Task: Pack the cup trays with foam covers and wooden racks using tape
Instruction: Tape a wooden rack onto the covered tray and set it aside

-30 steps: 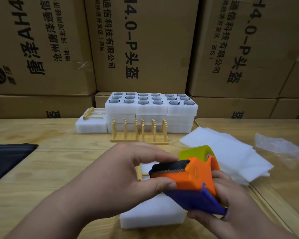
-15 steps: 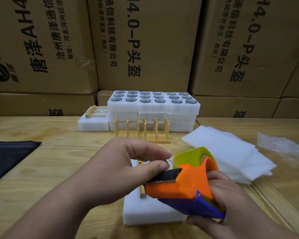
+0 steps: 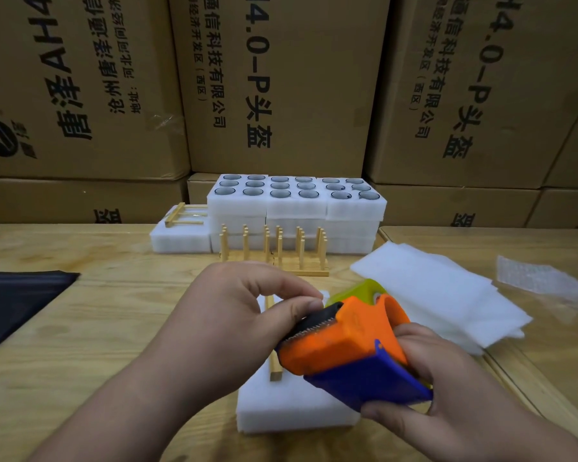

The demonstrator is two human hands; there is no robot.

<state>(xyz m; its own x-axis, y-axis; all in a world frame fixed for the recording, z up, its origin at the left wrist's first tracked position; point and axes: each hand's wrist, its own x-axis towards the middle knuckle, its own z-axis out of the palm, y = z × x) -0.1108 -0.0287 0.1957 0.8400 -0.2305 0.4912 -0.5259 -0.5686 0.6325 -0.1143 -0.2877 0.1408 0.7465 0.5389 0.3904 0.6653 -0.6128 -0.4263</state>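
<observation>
My right hand [image 3: 447, 388] grips an orange, blue and yellow-green tape dispenser [image 3: 347, 348], held above a white foam-covered cup tray [image 3: 281, 411] near the table's front. A wooden rack [image 3: 276, 365] lies flat on that tray, mostly hidden by my hands. My left hand [image 3: 241, 321] pinches at the dispenser's toothed blade with thumb and forefinger; the clear tape end itself is too faint to see. Further back stand stacked foam trays with cups [image 3: 297, 201], an upright wooden rack [image 3: 274, 251], and a packed tray with a rack on top [image 3: 181, 235].
A pile of white foam sheets [image 3: 441, 291] lies to the right, with a piece of bubble wrap [image 3: 541, 275] beyond it. A dark sheet [image 3: 17, 301] covers the table's left side. Tall cardboard boxes [image 3: 281, 81] wall off the back. A seam between two tables [image 3: 501, 365] runs at right.
The dispenser has tilted and my left thumb and forefinger have shifted onto its blade edge. More of the foam tray and rack under the hands shows.
</observation>
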